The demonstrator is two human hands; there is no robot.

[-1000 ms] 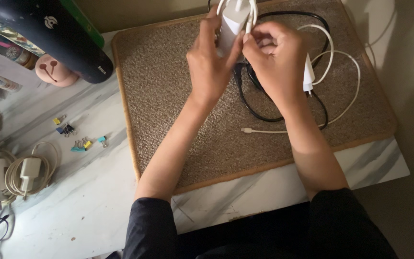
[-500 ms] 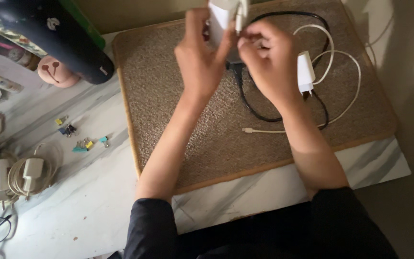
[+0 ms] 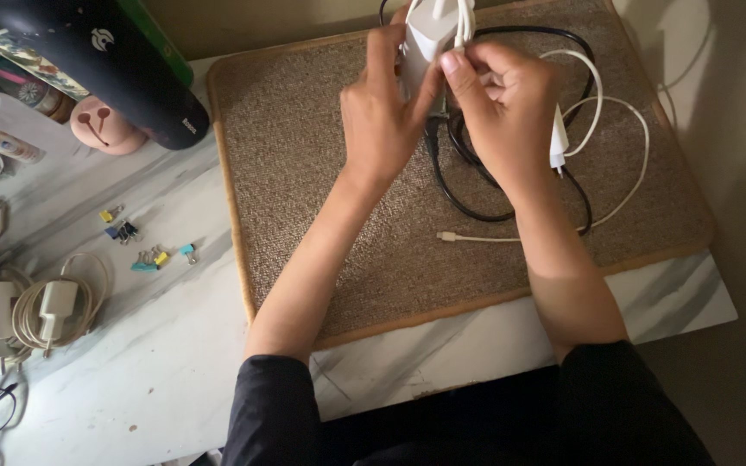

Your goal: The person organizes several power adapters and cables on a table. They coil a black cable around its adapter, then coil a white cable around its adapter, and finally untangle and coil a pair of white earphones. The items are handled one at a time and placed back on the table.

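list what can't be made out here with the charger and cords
Head view only.
- White charger: top cut off by the frame edge; left hand and right hand cover its sides.
- Black cable: ends hidden behind both hands.
- Binder clips: too small to count.

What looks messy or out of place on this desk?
Loose black cable and white cable sprawl tangled over the woven mat; small binder clips lie scattered on the marble tabletop. Nothing looks damaged or spilled.

Bare mat left of hands — cables clutter the right.
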